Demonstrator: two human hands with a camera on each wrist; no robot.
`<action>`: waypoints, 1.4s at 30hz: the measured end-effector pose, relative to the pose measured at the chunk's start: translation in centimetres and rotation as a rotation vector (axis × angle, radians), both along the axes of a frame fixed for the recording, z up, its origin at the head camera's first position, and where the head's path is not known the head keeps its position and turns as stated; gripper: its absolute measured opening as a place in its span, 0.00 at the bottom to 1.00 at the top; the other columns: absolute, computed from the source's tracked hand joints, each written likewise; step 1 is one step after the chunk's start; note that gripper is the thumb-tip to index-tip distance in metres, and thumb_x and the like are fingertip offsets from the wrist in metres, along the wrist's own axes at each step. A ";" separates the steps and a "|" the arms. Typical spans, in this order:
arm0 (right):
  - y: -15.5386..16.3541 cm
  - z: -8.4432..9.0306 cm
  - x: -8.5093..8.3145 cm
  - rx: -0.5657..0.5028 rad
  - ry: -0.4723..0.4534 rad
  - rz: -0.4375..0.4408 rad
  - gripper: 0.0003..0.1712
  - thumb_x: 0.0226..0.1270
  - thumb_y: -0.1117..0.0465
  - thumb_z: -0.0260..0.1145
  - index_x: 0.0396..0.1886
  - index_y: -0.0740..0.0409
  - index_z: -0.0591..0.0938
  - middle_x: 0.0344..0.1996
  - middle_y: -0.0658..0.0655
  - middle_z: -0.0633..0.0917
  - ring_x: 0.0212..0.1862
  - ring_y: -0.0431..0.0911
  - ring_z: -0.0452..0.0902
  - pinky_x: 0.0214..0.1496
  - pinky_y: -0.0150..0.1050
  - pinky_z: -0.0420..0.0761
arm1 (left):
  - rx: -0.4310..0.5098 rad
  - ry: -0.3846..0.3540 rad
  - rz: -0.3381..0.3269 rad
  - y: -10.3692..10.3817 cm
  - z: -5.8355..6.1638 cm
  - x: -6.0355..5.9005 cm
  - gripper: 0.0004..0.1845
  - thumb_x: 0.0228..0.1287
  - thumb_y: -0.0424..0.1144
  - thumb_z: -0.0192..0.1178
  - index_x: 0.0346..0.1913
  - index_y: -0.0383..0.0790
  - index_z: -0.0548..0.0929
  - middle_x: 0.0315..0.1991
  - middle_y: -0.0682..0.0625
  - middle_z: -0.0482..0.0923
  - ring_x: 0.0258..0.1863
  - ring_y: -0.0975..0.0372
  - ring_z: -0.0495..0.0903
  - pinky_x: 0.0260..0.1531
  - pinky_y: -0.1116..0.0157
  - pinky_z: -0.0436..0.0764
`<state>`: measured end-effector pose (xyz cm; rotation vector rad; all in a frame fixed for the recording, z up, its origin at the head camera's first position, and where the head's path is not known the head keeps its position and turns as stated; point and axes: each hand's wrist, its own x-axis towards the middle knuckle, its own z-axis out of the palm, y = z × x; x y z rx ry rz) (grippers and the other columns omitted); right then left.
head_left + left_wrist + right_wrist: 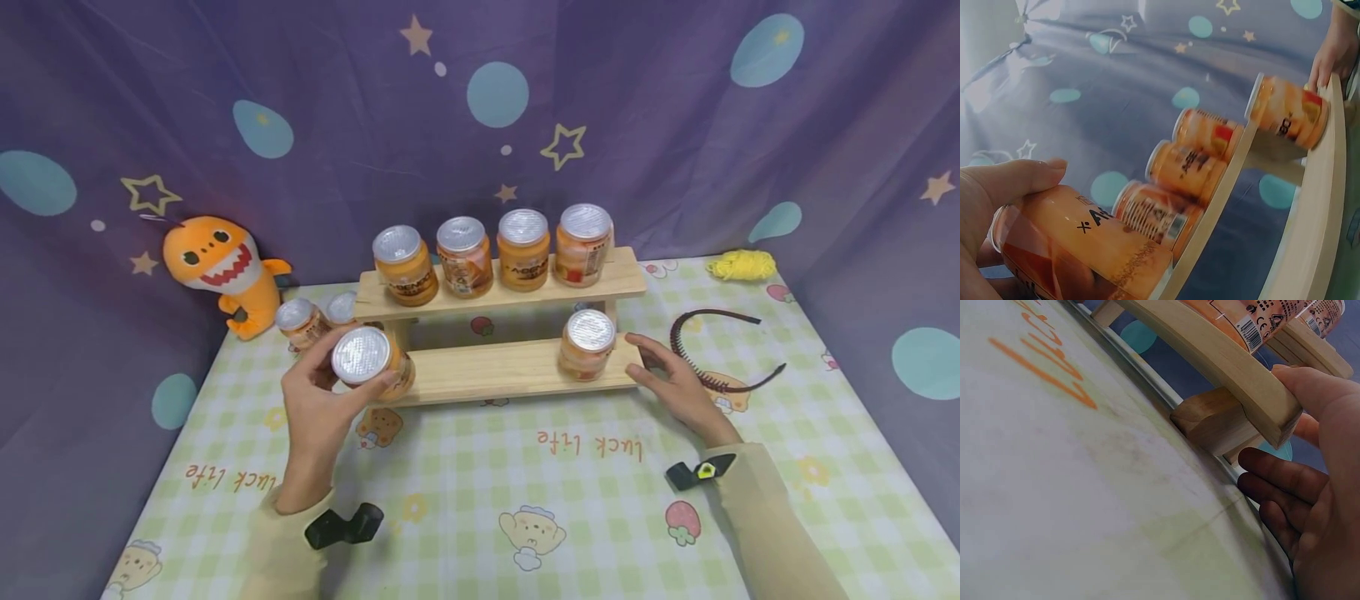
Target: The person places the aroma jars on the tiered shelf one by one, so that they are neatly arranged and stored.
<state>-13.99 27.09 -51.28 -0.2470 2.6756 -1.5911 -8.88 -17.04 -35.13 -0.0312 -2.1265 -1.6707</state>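
My left hand point(318, 404) grips an orange-labelled jar point(362, 356) with a silver lid, thumb on one side and fingers on the other. That jar is at the left end of the two-tier wooden shelf's point(487, 371) lower board; whether it touches the board cannot be told. At the other end of this board, my right hand point(678, 387) holds the end between thumb and index finger, its other fingers point(1285, 469) loosely bent below. Close to it, a similar jar point(588, 346) stands upright on the lower board. Several more jars point(523, 250) line the upper board.
Two jars point(300, 323) stand on the checked tablecloth point(450, 483) behind my left hand. An orange shark plush point(232, 267) sits at the back left. To the right are a dark headband point(678, 333) and a yellow yarn bundle point(742, 266). A purple curtain point(337, 100) hangs behind.
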 end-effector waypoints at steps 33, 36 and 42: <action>-0.1 0.5 0.1 -0.020 -0.040 0.005 0.32 0.75 0.54 0.61 0.75 0.50 0.67 0.68 0.62 0.76 0.53 0.24 0.71 0.58 0.25 0.70 | -0.026 -0.040 -0.290 7.8 -2.6 -3.3 0.36 0.38 0.27 0.80 0.57 0.34 0.82 0.52 0.40 0.84 0.46 0.66 0.82 0.48 0.72 0.81; -0.1 0.6 0.2 -0.023 -0.043 0.004 0.32 0.75 0.54 0.61 0.76 0.50 0.67 0.67 0.63 0.76 0.53 0.24 0.71 0.57 0.25 0.70 | -0.028 -0.056 -0.302 8.5 -2.9 -3.6 0.36 0.38 0.27 0.80 0.58 0.32 0.82 0.53 0.39 0.84 0.47 0.63 0.82 0.49 0.71 0.80; -0.2 0.6 0.2 -0.022 -0.048 0.007 0.32 0.75 0.55 0.61 0.76 0.50 0.67 0.67 0.63 0.76 0.53 0.25 0.71 0.57 0.26 0.70 | -0.030 -0.082 -0.319 9.9 -3.7 -4.2 0.36 0.39 0.29 0.81 0.57 0.33 0.82 0.53 0.39 0.84 0.49 0.58 0.82 0.52 0.62 0.82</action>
